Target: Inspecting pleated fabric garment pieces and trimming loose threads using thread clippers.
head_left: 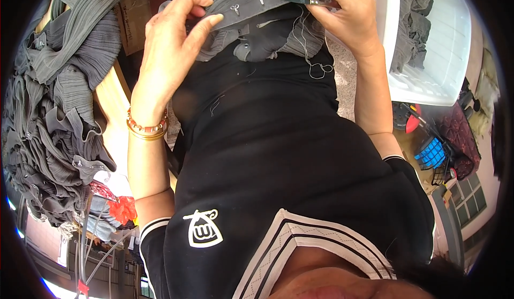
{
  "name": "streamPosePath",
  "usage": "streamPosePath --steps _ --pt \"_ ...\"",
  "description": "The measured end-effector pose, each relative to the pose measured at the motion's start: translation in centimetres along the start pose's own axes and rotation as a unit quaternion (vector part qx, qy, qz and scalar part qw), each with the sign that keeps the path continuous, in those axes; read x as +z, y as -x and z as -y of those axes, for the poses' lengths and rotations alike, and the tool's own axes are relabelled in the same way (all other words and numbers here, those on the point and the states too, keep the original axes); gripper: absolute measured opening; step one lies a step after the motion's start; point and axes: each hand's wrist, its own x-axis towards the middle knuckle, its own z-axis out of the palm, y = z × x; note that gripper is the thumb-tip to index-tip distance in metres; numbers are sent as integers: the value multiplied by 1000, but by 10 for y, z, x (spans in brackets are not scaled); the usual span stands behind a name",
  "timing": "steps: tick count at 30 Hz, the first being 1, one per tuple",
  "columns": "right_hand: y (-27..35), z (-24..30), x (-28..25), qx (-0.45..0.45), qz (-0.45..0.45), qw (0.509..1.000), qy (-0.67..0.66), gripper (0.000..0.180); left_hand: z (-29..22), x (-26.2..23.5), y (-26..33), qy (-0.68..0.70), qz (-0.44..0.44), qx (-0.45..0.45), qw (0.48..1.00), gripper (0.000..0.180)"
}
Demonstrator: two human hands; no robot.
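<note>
A dark grey ribbed garment (pixel 289 44) lies across my lap at the top of the head view. Its flat band (pixel 246 14) is stretched between my hands, with small metal hooks (pixel 234 10) along it. My left hand (pixel 174 44) pinches the band's left end between thumb and fingers. In my right hand (pixel 350 17) is a pair of small dark thread snips (pixel 309 0), its blades pointing left along the band's upper edge. Those fingers also touch the band's right end. Loose pale thread (pixel 316 66) dangles from the cloth below the snips.
Heaped grey ribbed garments (pixel 45 130) fill the left side, beside a wooden edge (pixel 113 92) and a cardboard box (pixel 133 24). At the right stands a white plastic bin (pixel 436 87) with more grey garments (pixel 415 23) inside. A blue basket (pixel 430 153) sits lower right.
</note>
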Motion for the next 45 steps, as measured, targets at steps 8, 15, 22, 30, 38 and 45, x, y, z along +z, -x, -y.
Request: streamPosePath --steps 8,15,22,30,38,45 --pt "-8 12 -6 -71 -98 993 6 28 4 -10 5 201 35 -66 977 22" --pt "-18 -13 53 -199 -228 949 -85 30 23 -65 -5 242 -9 -61 968 17" --pt "14 -5 70 -43 -17 998 46 26 32 -36 -9 -254 -9 90 963 19" --pt "11 -1 64 2 -25 999 -32 33 -12 -10 6 -119 -135 11 984 23" --pt "1 13 53 -15 -32 997 -64 30 -12 24 9 -142 -160 -27 977 34" --pt "7 6 58 -18 -30 998 -57 30 -5 27 5 -191 -185 40 963 20"
